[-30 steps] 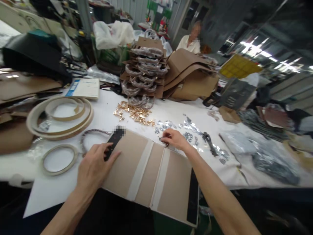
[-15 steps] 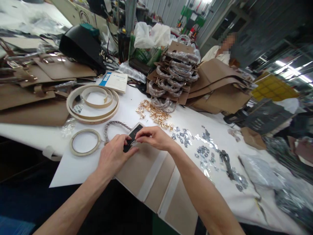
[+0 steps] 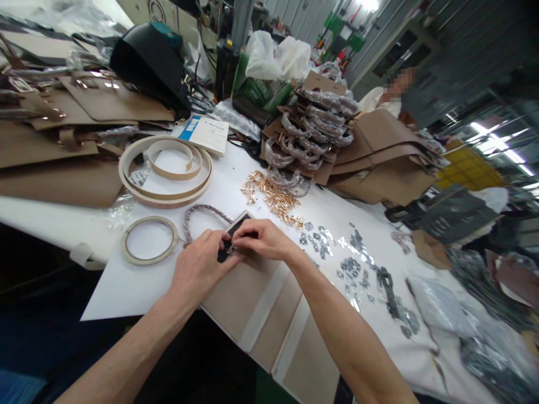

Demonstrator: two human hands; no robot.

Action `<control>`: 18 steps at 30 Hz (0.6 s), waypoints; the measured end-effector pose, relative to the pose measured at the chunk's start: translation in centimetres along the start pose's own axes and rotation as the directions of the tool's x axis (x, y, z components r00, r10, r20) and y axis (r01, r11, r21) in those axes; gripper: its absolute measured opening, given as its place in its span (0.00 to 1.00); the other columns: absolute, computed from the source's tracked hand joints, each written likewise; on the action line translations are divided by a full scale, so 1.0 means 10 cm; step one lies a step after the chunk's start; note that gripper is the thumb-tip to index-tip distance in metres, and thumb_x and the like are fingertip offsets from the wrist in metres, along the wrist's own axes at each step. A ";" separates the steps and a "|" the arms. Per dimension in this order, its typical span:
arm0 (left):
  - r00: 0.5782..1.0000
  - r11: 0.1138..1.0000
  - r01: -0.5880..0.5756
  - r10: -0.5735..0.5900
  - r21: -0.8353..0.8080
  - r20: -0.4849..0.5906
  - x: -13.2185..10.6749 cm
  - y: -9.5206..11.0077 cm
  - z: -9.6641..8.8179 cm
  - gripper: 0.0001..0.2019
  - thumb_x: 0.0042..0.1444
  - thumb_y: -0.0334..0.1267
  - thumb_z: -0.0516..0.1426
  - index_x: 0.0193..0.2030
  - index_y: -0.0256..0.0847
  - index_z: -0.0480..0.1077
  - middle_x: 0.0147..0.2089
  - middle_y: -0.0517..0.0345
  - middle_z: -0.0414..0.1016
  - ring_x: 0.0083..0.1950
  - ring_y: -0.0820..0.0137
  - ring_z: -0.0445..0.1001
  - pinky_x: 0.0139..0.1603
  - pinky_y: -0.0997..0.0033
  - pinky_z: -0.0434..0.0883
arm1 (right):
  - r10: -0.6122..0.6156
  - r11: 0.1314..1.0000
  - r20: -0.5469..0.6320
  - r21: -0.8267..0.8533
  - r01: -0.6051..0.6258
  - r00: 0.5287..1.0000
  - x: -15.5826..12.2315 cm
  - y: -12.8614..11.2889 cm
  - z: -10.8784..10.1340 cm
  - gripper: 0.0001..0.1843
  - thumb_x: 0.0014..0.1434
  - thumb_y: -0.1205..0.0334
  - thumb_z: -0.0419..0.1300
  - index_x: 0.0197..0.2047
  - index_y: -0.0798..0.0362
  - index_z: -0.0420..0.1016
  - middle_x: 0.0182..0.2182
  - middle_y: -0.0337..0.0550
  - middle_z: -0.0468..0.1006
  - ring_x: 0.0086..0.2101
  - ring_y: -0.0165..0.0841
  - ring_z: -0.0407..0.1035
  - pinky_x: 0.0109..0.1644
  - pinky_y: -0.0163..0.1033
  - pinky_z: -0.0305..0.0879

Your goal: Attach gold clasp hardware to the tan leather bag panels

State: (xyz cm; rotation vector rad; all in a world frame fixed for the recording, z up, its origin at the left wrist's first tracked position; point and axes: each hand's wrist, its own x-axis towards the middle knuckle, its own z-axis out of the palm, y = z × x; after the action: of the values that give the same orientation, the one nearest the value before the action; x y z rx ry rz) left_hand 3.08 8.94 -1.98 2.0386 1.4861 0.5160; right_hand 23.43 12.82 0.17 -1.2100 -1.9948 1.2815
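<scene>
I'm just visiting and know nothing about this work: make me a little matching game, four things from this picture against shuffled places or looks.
1. beige panel
2. gold-coloured pieces
3. booklet
4. right hand

A. lying in a loose heap on the table
B. fingers at the black strip
C. crossed by two pale strips
D. pale cover with a blue part

Pairs: 1-C, 2-A, 3-D, 4-B

The left hand and the right hand are bare, with slim fingers. Both forearms are bare too; they are narrow at the wrist and become wider toward the elbow. Beside the left forearm there is dark cloth, blue near the corner, maybe of a garment.
</scene>
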 end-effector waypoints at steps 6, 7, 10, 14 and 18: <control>1.000 1.000 -0.002 0.002 0.006 -0.012 0.00 -0.02 0.02 0.18 0.59 0.53 0.63 0.50 0.46 0.71 0.45 0.57 0.78 0.41 0.63 0.77 0.37 0.65 0.66 | 0.034 0.998 -0.056 -0.046 -0.037 0.998 0.01 0.00 0.06 0.03 0.63 0.65 0.68 0.38 0.52 0.84 0.35 0.40 0.82 0.36 0.31 0.75 0.44 0.36 0.68; 1.000 1.000 -0.003 0.003 0.007 -0.013 0.00 -0.02 0.02 0.18 0.60 0.54 0.63 0.50 0.46 0.71 0.45 0.57 0.78 0.41 0.63 0.77 0.37 0.65 0.66 | 0.036 0.998 -0.054 -0.047 -0.039 0.998 0.01 0.00 0.06 0.02 0.63 0.65 0.68 0.38 0.52 0.84 0.35 0.39 0.82 0.36 0.31 0.75 0.43 0.36 0.68; 1.000 1.000 -0.006 0.006 0.008 -0.015 0.00 -0.02 0.02 0.18 0.59 0.53 0.63 0.50 0.45 0.71 0.44 0.57 0.78 0.41 0.63 0.77 0.37 0.65 0.67 | 0.039 0.998 -0.050 -0.048 -0.041 0.998 0.01 0.00 0.08 0.02 0.62 0.65 0.68 0.37 0.53 0.84 0.34 0.39 0.82 0.36 0.31 0.75 0.43 0.36 0.68; 1.000 1.000 -0.003 0.004 0.007 -0.031 0.00 -0.03 0.04 0.17 0.60 0.53 0.63 0.49 0.46 0.71 0.44 0.58 0.78 0.41 0.63 0.77 0.36 0.66 0.66 | 0.064 0.996 -0.071 -0.050 -0.068 0.995 0.02 -0.01 0.10 0.02 0.62 0.66 0.68 0.37 0.53 0.83 0.35 0.40 0.82 0.36 0.31 0.75 0.43 0.36 0.69; 0.999 1.000 -0.009 0.009 0.004 -0.036 0.00 -0.04 0.05 0.18 0.59 0.53 0.64 0.49 0.46 0.71 0.44 0.58 0.78 0.41 0.63 0.77 0.36 0.65 0.67 | 0.049 0.994 -0.059 -0.090 -0.055 0.997 0.02 -0.02 0.10 0.02 0.62 0.67 0.68 0.36 0.53 0.83 0.35 0.40 0.82 0.36 0.31 0.74 0.43 0.36 0.68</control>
State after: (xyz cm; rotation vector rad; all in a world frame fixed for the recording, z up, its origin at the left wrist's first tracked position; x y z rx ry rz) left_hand 3.10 8.87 -2.58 2.0504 1.5006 0.5569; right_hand 22.51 12.55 -0.14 -1.3343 -2.0127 1.1785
